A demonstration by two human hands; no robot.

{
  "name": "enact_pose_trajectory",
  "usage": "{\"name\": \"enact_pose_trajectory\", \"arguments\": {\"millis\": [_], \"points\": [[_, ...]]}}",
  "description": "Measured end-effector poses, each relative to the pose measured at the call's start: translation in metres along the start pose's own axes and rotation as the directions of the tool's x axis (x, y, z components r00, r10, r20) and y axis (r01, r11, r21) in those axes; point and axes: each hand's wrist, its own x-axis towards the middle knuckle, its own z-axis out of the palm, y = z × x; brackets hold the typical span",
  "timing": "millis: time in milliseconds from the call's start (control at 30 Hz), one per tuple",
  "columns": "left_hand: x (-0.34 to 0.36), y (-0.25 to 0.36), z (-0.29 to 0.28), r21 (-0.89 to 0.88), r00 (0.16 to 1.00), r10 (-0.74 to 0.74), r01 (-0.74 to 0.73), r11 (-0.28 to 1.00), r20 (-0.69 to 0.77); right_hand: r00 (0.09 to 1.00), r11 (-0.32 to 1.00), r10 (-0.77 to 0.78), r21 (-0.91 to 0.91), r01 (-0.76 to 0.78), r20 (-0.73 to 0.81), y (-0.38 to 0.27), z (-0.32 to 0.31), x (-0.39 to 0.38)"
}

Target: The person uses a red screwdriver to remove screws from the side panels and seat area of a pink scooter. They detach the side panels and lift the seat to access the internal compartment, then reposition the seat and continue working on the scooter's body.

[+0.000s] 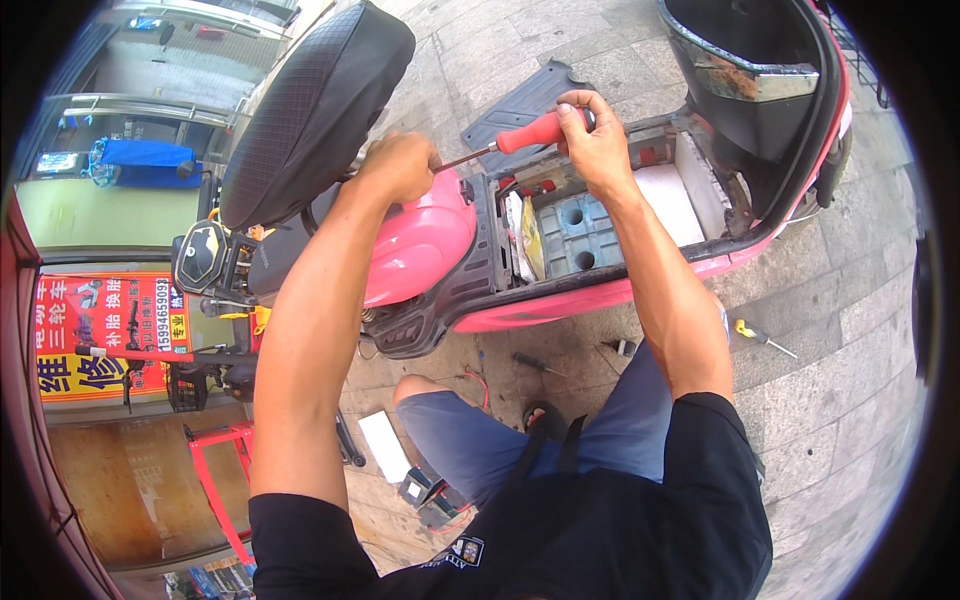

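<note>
My right hand (597, 145) is closed round the end of a red-handled screwdriver (532, 133), held nearly level above the pink scooter (422, 245). The screwdriver's thin shaft points left, to my left hand (400, 167). That hand is closed by the shaft's tip, over the pink body panel just below the raised black seat (318, 110). What its fingers hold, if anything, is hidden. Under my right forearm lies the scooter's uncovered floor compartment, with a blue-grey battery block (580, 235) in it.
A dark floor panel (527, 100) lies on the paving beyond the scooter. A yellow-handled screwdriver (765, 338) rests on the ground at right, a dark-handled one (537, 362) near my feet. A white box (384, 446) sits by my left knee. A red sign (105, 335) stands at left.
</note>
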Motion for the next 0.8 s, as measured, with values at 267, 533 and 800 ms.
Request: {"name": "enact_pose_trajectory", "arguments": {"millis": [267,533,800], "points": [[0.002,0.006,-0.006,0.005,0.996,-0.048,0.048,0.999,0.079,0.999,0.991,-0.037,-0.133,0.032,-0.033,0.002,0.002,0.000],[0.005,0.004,-0.007,-0.003,0.996,-0.028,0.028,1.000,0.083,0.992,0.991,0.111,0.075,-0.106,-0.057,-0.007,0.008,-0.002],[0.010,0.001,-0.003,0.017,0.999,-0.014,0.014,1.000,0.051,1.000,0.975,-0.012,0.224,0.015,-0.015,0.000,-0.007,-0.009]]}}
